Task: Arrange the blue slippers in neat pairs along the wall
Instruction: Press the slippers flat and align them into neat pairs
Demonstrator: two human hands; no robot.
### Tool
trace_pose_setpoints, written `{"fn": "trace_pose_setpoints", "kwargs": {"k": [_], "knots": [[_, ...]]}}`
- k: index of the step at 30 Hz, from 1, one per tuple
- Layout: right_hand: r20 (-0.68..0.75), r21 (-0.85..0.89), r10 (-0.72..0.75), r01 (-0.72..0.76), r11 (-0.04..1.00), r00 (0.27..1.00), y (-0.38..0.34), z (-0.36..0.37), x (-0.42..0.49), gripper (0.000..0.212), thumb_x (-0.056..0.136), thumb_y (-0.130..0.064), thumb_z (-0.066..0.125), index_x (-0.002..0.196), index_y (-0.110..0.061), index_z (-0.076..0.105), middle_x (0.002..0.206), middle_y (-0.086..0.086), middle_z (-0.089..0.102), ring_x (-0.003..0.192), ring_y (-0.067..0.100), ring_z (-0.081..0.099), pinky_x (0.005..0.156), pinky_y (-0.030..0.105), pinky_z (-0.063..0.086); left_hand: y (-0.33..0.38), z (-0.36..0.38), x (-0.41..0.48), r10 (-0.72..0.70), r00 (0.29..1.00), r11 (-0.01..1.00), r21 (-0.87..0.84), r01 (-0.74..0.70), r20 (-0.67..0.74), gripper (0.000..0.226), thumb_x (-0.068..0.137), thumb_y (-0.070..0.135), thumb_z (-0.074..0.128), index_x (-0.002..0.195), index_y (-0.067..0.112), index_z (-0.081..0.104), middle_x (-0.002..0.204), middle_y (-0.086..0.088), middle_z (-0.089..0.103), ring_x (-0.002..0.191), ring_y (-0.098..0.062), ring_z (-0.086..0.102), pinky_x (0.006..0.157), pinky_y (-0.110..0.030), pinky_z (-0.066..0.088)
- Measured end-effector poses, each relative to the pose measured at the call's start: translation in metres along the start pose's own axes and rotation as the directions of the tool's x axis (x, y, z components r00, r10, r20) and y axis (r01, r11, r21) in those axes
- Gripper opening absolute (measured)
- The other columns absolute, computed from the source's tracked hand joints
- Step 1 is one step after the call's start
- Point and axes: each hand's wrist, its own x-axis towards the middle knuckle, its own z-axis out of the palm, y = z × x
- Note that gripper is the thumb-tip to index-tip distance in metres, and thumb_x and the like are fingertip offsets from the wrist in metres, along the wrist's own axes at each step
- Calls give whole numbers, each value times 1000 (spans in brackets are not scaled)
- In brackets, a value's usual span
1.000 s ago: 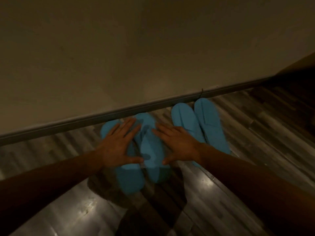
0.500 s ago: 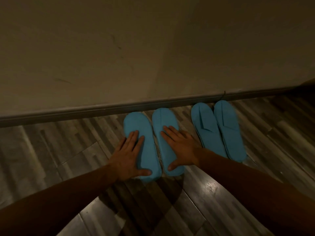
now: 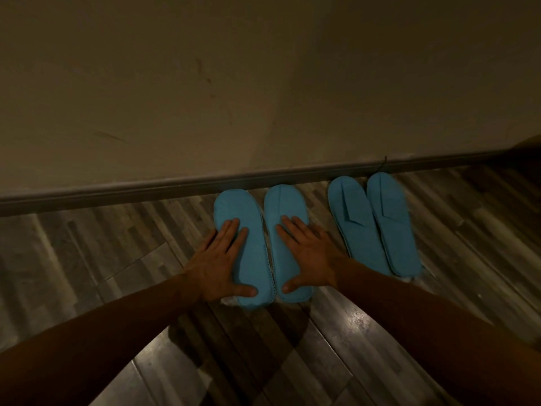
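Two pairs of flat blue slippers lie on the wood floor, toes toward the wall. In the left pair, one slipper [image 3: 251, 253] lies under my left hand [image 3: 220, 262], which rests flat on its left side with fingers spread. Its partner [image 3: 288, 221] lies close beside it under my right hand [image 3: 307, 254], also flat and spread. The right pair, slipper [image 3: 355, 224] and slipper [image 3: 393, 224], lies side by side and touching, untouched by either hand. All slippers sit just short of the skirting board.
A plain beige wall [image 3: 263, 83] with a dark skirting board [image 3: 146, 189] runs across the view. Grey-brown wood floor [image 3: 102, 244] stretches left of the slippers. A thin dark cord [image 3: 383, 162] hangs by the skirting above the right pair. The light is dim.
The left pair was crooked and overlapping a second ago; it lies straight and parallel now. Both hands stayed on it. My view has shifted so the wall looks level.
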Motion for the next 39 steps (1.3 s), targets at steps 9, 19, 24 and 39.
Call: {"fn": "trace_pose_setpoints", "kwargs": {"k": [9,19,24,39], "knots": [[12,50,19,-19,999,1000,-5,2,4,142,53,-95,52,154,-28,-23,165,-1,-25,152,24,-17,119,58,4,-5,-1,0,31,1000,999,20,-31,0,136,59,105,34,154,28,-26,162,-3,-35,146,-15,-36,118,-38,-20],[26,60,7,-9,998,1000,-11,0,6,143,56,-93,57,155,-25,-20,165,0,-25,152,24,-18,122,59,4,-9,-4,0,48,999,998,34,-48,6,137,59,105,34,154,27,-26,162,-2,-36,149,-17,-31,122,-41,-15],[27,53,10,-12,999,1000,-10,1,8,144,55,-93,57,155,-25,-20,165,1,-25,152,25,-18,122,58,2,-10,-3,1,48,999,998,30,-49,15,137,58,105,34,154,27,-25,162,-2,-35,149,-17,-31,121,-41,-15],[-40,71,65,-62,996,997,-10,-19,-1,135,55,-100,42,155,-32,-18,166,-1,-23,152,22,-16,120,56,2,1,-23,-7,17,996,1000,-9,-17,-83,121,69,101,27,156,33,-20,163,5,-32,148,-12,-33,123,-45,-11]]}}
